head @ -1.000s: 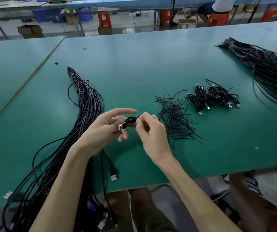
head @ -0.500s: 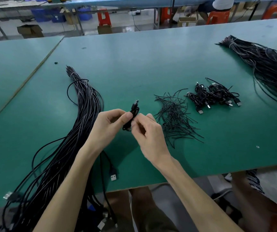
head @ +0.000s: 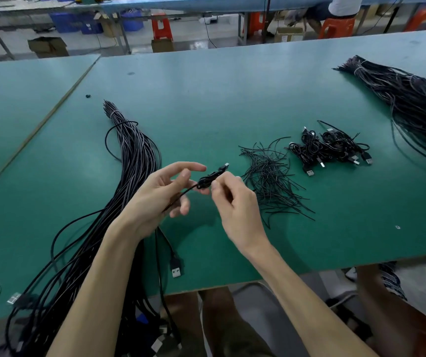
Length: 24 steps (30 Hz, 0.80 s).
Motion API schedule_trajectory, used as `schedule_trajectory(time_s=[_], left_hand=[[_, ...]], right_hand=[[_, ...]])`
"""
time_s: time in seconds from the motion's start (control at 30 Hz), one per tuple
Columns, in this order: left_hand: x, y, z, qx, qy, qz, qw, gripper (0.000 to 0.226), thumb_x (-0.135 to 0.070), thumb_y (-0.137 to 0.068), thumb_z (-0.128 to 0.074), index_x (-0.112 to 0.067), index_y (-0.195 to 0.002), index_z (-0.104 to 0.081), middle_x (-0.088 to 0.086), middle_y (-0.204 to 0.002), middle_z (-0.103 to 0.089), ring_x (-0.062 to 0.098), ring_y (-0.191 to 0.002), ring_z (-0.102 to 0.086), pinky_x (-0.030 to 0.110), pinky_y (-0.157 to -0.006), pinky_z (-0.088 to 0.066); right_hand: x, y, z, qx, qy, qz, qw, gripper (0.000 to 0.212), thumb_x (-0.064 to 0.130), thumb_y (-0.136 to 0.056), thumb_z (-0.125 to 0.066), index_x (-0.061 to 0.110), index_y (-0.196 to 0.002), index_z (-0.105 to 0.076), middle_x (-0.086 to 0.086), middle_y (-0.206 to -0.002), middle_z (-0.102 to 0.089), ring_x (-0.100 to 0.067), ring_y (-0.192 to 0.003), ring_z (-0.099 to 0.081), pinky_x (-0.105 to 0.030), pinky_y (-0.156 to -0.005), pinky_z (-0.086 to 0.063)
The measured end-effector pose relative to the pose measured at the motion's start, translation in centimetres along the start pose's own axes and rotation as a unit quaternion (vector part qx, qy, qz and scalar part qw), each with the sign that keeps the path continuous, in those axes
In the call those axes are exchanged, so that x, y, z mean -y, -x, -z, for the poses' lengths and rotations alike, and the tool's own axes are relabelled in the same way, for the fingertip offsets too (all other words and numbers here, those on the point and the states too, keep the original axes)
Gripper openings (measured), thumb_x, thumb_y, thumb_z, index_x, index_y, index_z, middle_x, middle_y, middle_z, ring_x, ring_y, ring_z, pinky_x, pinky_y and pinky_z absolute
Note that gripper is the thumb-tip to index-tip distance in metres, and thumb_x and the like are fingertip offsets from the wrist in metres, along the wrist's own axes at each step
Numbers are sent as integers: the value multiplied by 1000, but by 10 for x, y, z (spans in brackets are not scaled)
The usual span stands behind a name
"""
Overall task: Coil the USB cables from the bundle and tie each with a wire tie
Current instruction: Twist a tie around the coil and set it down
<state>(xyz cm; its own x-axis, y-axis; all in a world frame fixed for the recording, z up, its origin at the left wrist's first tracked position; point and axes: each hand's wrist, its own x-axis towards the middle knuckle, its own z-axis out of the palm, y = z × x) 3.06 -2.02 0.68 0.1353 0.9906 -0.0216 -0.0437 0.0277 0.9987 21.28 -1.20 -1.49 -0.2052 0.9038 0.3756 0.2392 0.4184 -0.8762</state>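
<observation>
The bundle [head: 134,161] of uncoiled black cables lay along the left part of the green worktop [head: 206,99]. Its far end was bound by a pale band and its near end hung over the front edge. One loose plug [head: 176,270] lay just beside it, near that edge.

Right of the bundle, both hands were raised above the worktop with one small coil between them. The left hand [head: 155,199] pinched the coil [head: 208,180] between the thumb and a lower finger, with the forefinger stretched out above it. A thin black tail ran from the coil down across the palm. The right hand [head: 232,202], fingers curled, pinched the coil's other side. Whether that tail was cable or tie could not be told.

Further right lay the ties [head: 271,176] in a loose pile, then the finished coils [head: 330,148], then a second bundle [head: 412,99] at the far right.

Judged step: tying the coil in hand. The next move would call for twisting the tie ends tight while the left hand stops the loops springing open. The coil would then go with the finished coils, and a fresh cable would be drawn from the bundle.
</observation>
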Motion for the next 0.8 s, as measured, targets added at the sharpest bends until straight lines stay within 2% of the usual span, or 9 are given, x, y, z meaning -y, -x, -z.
schedule_trajectory(time_s=[0.07, 0.17, 0.23, 0.33, 0.47, 0.53, 0.63, 0.73, 0.8], left_hand=[[-1, 1, 2, 44, 2, -14, 999, 30, -19, -104, -55, -19, -132, -66, 17, -111, -73, 17, -62, -69, 19, -49, -46], [-1, 1, 1, 79, -35, -48, 995, 38, -12, -101, -61, -19, -138, -64, 16, -119, -71, 25, -84, -71, 25, -70, -54], [0, 1, -1, 69, -50, -61, 994, 41, -11, -98, -65, -18, -138, -65, 15, -119, -71, 24, -84, -69, 26, -73, -53], [1, 0, -3, 8, -83, -91, 992, 36, -14, -93, -68, -12, -129, -71, 10, -109, -74, 21, -83, -67, 30, -72, -51], [2, -4, -5, -25, -135, -145, 980, 33, -11, -90, -68, -1, -121, -72, 6, -133, -67, 21, -124, -63, 37, -97, -55], [1, -4, -11, -20, -106, -145, 984, 27, -11, -95, -62, 2, -116, -70, 7, -123, -73, 24, -117, -68, 38, -95, -57], [3, -5, -17, -68, -142, -148, 976, 23, -21, -99, -56, -6, -99, -73, -4, -90, -77, 9, -84, -71, 24, -75, -58], [5, -8, -14, -112, -221, -137, 959, 25, -28, -100, -62, -10, -89, -75, -7, -69, -70, 3, -61, -59, 15, -59, -47], [5, -9, -12, -116, -183, -84, 973, 20, -25, -100, -66, -6, -95, -71, -1, -69, -71, 10, -57, -59, 20, -54, -49]], right_hand=[[-2, -2, 1, -10, -37, -41, 998, 27, 20, -108, -50, 12, -84, -61, 4, -88, -74, -27, -85, -62, -40, -76, -50], [-3, -4, 1, -18, -83, -67, 994, 27, 18, -108, -50, 20, -83, -61, 14, -87, -74, -9, -84, -68, -26, -75, -51], [-4, -5, 1, -18, -98, -78, 992, 28, 18, -107, -51, 17, -80, -59, 15, -77, -69, -6, -75, -62, -25, -68, -46], [-5, -5, 1, -7, -77, -67, 995, 30, 18, -106, -53, 8, -77, -54, 9, -64, -45, -10, -61, -37, -32, -59, -32], [-2, -5, 2, 14, -47, -48, 998, 30, 17, -106, -53, 7, -78, -52, 6, -65, -43, -10, -63, -35, -28, -61, -31], [0, -3, 2, 22, -26, -36, 999, 30, 17, -106, -54, 12, -77, -50, 7, -66, -45, -11, -66, -38, -25, -63, -32], [5, 0, -2, 26, 26, 17, 999, 30, 13, -105, -55, 17, -76, -48, 15, -66, -42, -12, -74, -38, -19, -68, -32], [5, 2, -7, 51, 94, 77, 991, 28, 10, -105, -53, 13, -77, -49, 18, -68, -41, -12, -77, -35, -26, -78, -30], [5, 3, -8, 50, 129, 110, 984, 28, 10, -105, -53, 14, -77, -48, 18, -70, -40, -12, -79, -34, -29, -79, -29]])
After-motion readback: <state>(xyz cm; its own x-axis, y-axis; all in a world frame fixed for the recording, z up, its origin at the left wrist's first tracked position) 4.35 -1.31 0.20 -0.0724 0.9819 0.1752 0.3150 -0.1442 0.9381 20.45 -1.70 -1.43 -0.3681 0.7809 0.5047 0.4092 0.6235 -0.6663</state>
